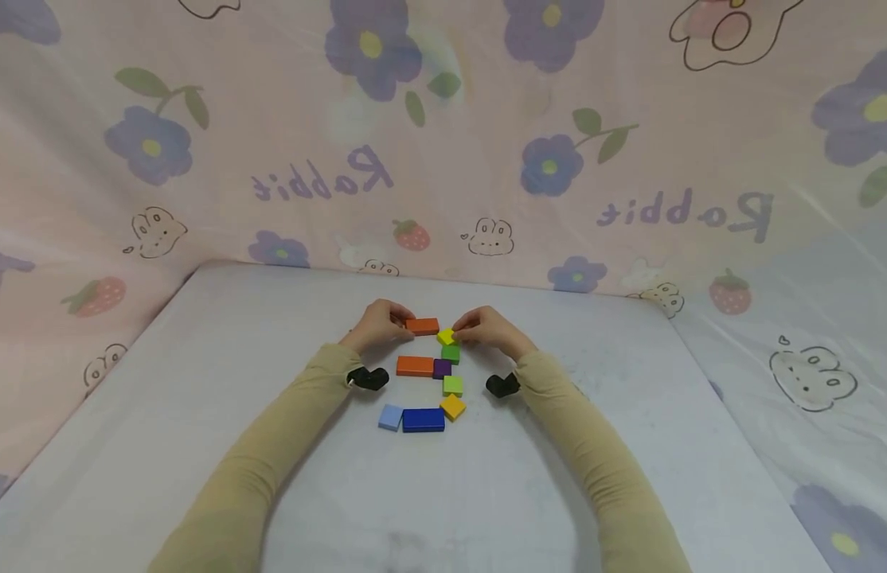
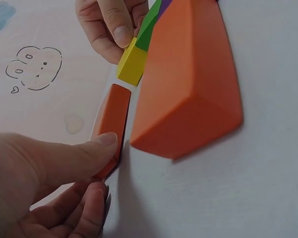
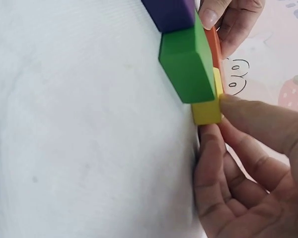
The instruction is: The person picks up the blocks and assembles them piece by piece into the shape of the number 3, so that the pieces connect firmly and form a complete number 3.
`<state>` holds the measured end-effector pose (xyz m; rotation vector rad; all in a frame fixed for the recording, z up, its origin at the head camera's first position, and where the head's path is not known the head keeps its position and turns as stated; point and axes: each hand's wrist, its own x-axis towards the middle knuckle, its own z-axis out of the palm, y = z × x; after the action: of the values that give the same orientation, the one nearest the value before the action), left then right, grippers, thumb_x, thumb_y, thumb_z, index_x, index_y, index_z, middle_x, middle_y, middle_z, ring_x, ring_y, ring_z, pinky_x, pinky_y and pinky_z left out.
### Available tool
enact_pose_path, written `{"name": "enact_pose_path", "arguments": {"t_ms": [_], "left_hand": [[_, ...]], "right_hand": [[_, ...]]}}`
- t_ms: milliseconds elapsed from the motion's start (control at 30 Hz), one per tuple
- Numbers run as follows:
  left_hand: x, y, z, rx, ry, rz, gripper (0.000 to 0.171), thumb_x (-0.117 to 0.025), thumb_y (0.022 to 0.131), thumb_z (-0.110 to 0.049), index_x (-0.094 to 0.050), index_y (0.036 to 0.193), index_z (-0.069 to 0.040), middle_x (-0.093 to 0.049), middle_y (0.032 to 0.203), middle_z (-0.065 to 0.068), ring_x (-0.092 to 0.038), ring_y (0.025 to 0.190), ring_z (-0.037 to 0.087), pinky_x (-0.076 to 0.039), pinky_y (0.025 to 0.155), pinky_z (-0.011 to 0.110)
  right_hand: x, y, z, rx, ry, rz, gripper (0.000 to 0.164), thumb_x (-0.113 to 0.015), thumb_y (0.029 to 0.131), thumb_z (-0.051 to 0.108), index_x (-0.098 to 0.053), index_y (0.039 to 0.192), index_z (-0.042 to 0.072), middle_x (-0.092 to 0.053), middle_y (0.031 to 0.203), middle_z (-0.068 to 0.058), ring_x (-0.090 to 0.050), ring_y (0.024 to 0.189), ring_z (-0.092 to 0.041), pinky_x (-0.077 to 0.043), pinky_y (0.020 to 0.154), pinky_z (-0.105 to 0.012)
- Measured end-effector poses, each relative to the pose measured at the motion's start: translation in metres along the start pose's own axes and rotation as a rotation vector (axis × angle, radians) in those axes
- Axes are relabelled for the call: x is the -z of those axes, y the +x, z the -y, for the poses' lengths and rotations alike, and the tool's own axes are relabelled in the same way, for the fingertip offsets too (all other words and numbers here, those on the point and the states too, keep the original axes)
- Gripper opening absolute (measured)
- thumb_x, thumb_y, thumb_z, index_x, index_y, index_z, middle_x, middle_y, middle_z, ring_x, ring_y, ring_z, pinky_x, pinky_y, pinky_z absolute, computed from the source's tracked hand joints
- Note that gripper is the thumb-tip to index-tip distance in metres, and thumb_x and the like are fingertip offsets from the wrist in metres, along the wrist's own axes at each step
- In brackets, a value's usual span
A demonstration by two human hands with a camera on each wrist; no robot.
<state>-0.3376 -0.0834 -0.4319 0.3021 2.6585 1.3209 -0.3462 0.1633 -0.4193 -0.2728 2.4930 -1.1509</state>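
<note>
At the far end of a block figure, my left hand pinches the left end of an orange rectangular block between thumb and fingers. Just right of it, a small yellow block is pinched by my right hand. A green block touches the yellow one on its near side. In the left wrist view a narrow gap separates the held orange block from the yellow block. Nearer me lie a second orange block and a purple block, end to end.
Closer to me are a light green block, a tilted amber block, a dark blue block and a light blue block. All lie on a white table. A patterned cloth hangs behind it.
</note>
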Motion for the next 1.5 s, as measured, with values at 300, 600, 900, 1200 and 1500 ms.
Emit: {"name": "enact_pose_path", "arguments": {"t_ms": [300,600,900,1200,1500], "left_hand": [[-0.0027,-0.0021,-0.0007,-0.034,0.003,-0.003,0.034,-0.078,0.079,-0.008,-0.069,0.112,-0.004,-0.063,0.099,0.008,-0.056,0.088,0.022,-0.047,0.082,0.032],[-0.0060,-0.0042,-0.0027,0.004,-0.029,-0.009,0.035,-0.076,0.081,-0.008,-0.068,0.115,-0.006,-0.063,0.103,0.008,-0.055,0.092,0.023,-0.046,0.084,0.033],[-0.0061,-0.0025,0.0001,-0.007,-0.046,-0.018,0.035,-0.076,0.081,-0.006,-0.067,0.116,-0.005,-0.063,0.102,0.008,-0.055,0.090,0.021,-0.046,0.082,0.032],[-0.0038,-0.0011,0.0010,-0.017,-0.053,-0.026,0.035,-0.074,0.082,-0.004,-0.067,0.116,-0.003,-0.063,0.104,0.010,-0.055,0.092,0.021,-0.046,0.084,0.031],[-0.0019,-0.0039,0.0009,-0.005,-0.095,-0.036,0.034,-0.073,0.083,-0.004,-0.066,0.116,-0.003,-0.063,0.107,0.010,-0.057,0.095,0.023,-0.047,0.086,0.033]], "right_hand": [[-0.0026,-0.0009,-0.0033,-0.008,0.003,-0.014,0.021,-0.071,0.088,0.020,-0.070,0.105,0.009,-0.066,0.100,-0.005,-0.058,0.086,-0.022,-0.049,0.079,-0.029],[-0.0024,-0.0031,-0.0020,-0.006,0.004,-0.011,0.021,-0.071,0.088,0.018,-0.070,0.106,0.007,-0.066,0.099,-0.006,-0.058,0.085,-0.021,-0.049,0.078,-0.028],[-0.0004,-0.0015,-0.0034,0.004,0.009,0.002,0.021,-0.071,0.088,0.018,-0.070,0.106,0.006,-0.066,0.100,-0.006,-0.058,0.085,-0.021,-0.050,0.078,-0.028],[0.0005,-0.0005,0.0000,-0.007,0.017,-0.001,0.022,-0.071,0.088,0.019,-0.070,0.106,0.007,-0.065,0.101,-0.007,-0.056,0.085,-0.022,-0.049,0.077,-0.028],[0.0012,0.0001,0.0015,0.012,0.010,0.019,0.021,-0.071,0.088,0.018,-0.070,0.107,0.007,-0.066,0.100,-0.007,-0.058,0.086,-0.022,-0.049,0.079,-0.029]]}}
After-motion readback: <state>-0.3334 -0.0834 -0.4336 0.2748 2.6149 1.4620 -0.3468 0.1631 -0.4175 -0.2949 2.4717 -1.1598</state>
